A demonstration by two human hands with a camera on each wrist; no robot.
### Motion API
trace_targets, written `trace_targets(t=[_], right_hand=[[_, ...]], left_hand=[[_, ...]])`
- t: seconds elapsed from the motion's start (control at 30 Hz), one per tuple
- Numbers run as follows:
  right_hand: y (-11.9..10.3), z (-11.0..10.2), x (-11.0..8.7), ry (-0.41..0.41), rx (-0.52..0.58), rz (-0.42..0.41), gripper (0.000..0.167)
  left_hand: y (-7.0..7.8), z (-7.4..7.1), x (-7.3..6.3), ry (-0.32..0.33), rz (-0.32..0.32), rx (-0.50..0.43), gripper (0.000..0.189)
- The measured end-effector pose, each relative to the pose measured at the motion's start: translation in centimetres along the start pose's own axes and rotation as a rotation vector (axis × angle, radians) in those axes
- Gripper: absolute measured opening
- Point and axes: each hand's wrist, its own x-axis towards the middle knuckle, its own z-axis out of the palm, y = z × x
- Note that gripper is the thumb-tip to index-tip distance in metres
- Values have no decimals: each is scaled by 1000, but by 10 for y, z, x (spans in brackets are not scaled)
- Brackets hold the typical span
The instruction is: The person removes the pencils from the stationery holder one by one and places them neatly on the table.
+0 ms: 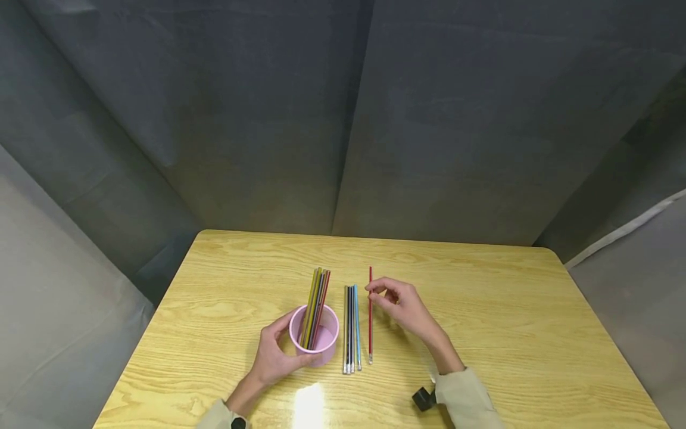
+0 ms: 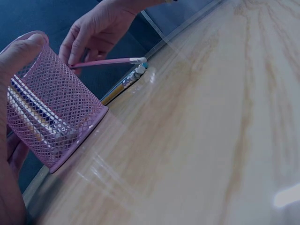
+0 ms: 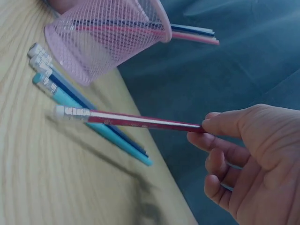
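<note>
My left hand (image 1: 272, 356) grips a pink mesh pencil cup (image 2: 75, 93) around its side, thumb up at the rim in the left wrist view. Several pencils (image 1: 315, 310), yellow, dark and red, lean inside the cup and stick out over its far edge. A red pencil (image 3: 145, 122) is pinched between the thumb and forefinger of my right hand (image 1: 404, 307). Its white eraser end points back toward me, and in the right wrist view it casts a shadow on the wood below. The other fingers of that hand curl loosely.
Between the cup and the red pencil, several pencils (image 1: 356, 328) lie side by side on the wooden table (image 1: 482, 310), a light blue one rightmost. Grey curtains (image 1: 439, 131) hang behind the table and at both sides.
</note>
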Motion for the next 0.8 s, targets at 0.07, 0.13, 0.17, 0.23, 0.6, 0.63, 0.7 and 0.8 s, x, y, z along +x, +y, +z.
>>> trace_targets(t=[0.07, 0.13, 0.17, 0.23, 0.6, 0.63, 0.7, 0.8], right_hand=[[6, 1, 1, -12, -12, 8, 15], [11, 3, 1, -31, -22, 24, 15], [13, 4, 1, -42, -28, 29, 16], [16, 5, 2, -63, -34, 33, 17], [15, 6, 1, -39, 13, 9, 11], [14, 5, 1, -35, 20, 12, 11], [12, 3, 0, -31, 23, 18, 12], [11, 2, 1, -39, 4, 33, 13]], left_hand=[[0, 0, 0, -1, -1, -4, 89], [0, 0, 0, 0, 1, -11, 89], [0, 0, 0, 0, 2, -15, 89], [0, 0, 0, -2, 5, -21, 89], [0, 0, 0, -3, 7, -21, 91], [0, 0, 0, -4, 6, -23, 91], [0, 0, 0, -4, 6, -20, 92], [0, 0, 0, -3, 10, -15, 92]])
